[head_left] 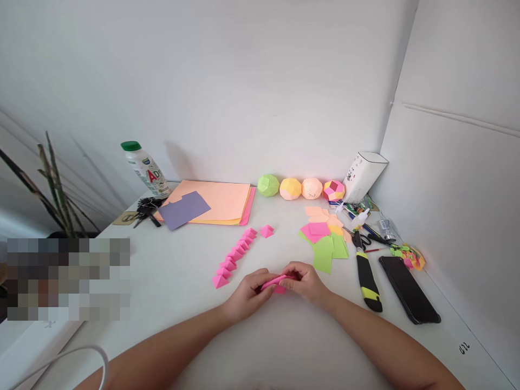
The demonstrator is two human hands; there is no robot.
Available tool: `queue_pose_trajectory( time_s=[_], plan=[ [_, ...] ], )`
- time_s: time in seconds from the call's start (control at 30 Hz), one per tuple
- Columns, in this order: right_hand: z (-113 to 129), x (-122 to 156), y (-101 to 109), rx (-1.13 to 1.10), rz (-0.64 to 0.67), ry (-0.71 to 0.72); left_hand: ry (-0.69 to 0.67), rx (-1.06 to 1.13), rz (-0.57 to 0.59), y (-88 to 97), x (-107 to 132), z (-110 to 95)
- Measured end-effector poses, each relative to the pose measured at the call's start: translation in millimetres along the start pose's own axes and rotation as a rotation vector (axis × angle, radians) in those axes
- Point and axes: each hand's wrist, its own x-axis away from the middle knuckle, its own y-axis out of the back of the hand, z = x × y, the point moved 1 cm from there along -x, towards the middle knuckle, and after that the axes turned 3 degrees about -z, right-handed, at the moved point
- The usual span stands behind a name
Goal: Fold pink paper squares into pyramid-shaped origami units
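Between my left hand (252, 292) and my right hand (305, 279) is a folded piece of pink paper (274, 281), pinched by the fingers of both. Part of it is hidden behind the fingers, and a pink bit shows just below them. Just beyond my left hand, a slanting row of several small pink folded paper pyramids (234, 254) stands on the white table. One more pink pyramid (267, 231) sits apart, to the right of the row's far end.
Coloured paper pieces (324, 253), scissors (357, 240), a black-and-yellow cutter (369, 284) and a phone (409, 290) lie to the right. Paper balls (290, 189) line the wall. Paper sheets (215, 199), keys (148, 208) and a bottle (147, 172) are back left.
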Motion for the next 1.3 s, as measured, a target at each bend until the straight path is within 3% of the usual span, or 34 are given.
queue_pose_trajectory(
  time_s=[0.67,1.03,1.3],
  plan=[
    [2.2,-1.4,2.1,-0.032,0.02,0.047,-0.016,-0.016,0.06,-0.4,0.6,-1.1],
    [4.1,-1.0,1.4,0.011,0.024,0.07,-0.016,-0.03,0.051,-0.1,-0.6,-5.8],
    [3.5,-1.0,0.2,0.04,0.005,0.076,-0.055,0.014,-0.014,-1.4,0.7,2.2]
  ],
)
